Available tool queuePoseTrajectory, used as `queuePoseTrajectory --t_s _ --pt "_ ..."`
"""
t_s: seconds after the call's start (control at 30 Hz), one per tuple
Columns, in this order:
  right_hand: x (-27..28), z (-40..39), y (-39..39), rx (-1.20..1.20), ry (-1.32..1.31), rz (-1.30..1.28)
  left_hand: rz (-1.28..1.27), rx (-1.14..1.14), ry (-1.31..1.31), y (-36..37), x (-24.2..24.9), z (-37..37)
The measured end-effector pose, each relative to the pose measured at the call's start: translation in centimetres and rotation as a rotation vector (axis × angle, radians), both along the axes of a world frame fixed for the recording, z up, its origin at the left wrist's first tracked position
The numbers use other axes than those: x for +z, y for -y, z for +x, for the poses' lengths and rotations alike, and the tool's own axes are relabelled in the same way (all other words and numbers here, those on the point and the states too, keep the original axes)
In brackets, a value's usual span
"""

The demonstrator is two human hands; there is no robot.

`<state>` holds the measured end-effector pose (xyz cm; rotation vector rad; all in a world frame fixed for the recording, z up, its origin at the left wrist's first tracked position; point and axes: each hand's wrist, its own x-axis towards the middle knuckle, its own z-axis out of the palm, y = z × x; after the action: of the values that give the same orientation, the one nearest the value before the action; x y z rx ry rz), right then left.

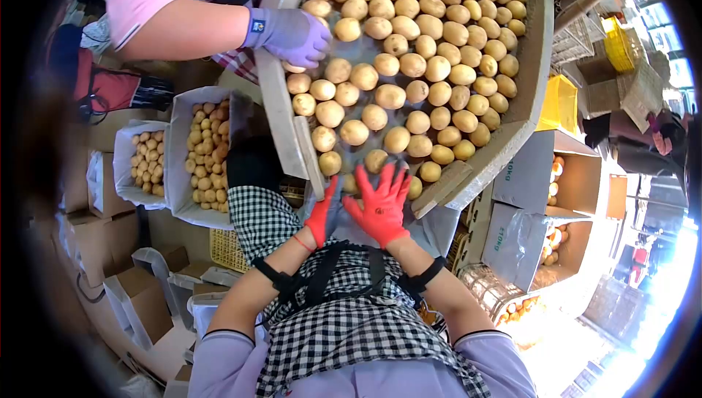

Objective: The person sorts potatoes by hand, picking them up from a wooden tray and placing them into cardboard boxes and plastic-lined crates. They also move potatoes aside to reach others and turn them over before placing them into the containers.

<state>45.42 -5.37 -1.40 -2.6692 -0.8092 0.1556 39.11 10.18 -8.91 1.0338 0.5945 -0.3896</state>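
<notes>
Many round, yellow-brown fruits or potatoes [390,96] lie on a tray-like table [537,54] that narrows toward me. At its narrow end my right hand [380,205], in a red glove, lies palm down with fingers spread, its fingertips beside the nearest pieces. My left hand [322,211], also in a red glove, is held on edge at the left side of the opening, fingers stretched out along the wooden side board [308,156]. Neither hand is seen gripping a piece. Grey plastic sheeting [436,230] hangs below the opening.
A co-worker's purple-gloved hand [296,36] rests over the table's left edge. Lined boxes of the same produce [210,151] stand at left. Open cartons [512,244] stand at right, near a yellow crate [558,102]. Empty-looking cartons [139,299] are at lower left.
</notes>
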Motion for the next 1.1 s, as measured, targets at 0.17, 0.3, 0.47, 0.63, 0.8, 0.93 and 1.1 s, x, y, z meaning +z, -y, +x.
queuePoseTrajectory --t_s 0.17,0.3,0.47,0.63,0.8,0.93,1.1 --pt "0.9 12.2 -3.1 -0.346 0.164 0.214 -0.262 0.354 -0.221 2.3 -0.1 0.2" --pt "-1.1 7.3 -4.3 -0.009 0.117 0.148 -0.162 0.346 0.094 2.9 -2.1 1.1" --pt "0.0 10.2 1.1 -0.451 0.146 0.063 -0.420 0.503 -0.388 4.1 1.6 2.1" --pt "0.2 9.6 -3.0 -0.273 0.155 0.059 -0.450 0.574 -0.412 4.0 2.8 2.7" --pt "-1.2 7.9 1.9 -0.427 0.221 0.040 -0.348 0.449 -0.375 2.9 0.7 1.3" --pt "0.5 12.3 -2.3 -0.740 0.042 0.014 -0.397 0.373 -0.170 3.1 -0.3 -0.8" --pt "3.8 7.6 -0.2 -0.392 -0.242 -0.100 -0.270 0.459 -0.163 3.5 0.2 1.3"
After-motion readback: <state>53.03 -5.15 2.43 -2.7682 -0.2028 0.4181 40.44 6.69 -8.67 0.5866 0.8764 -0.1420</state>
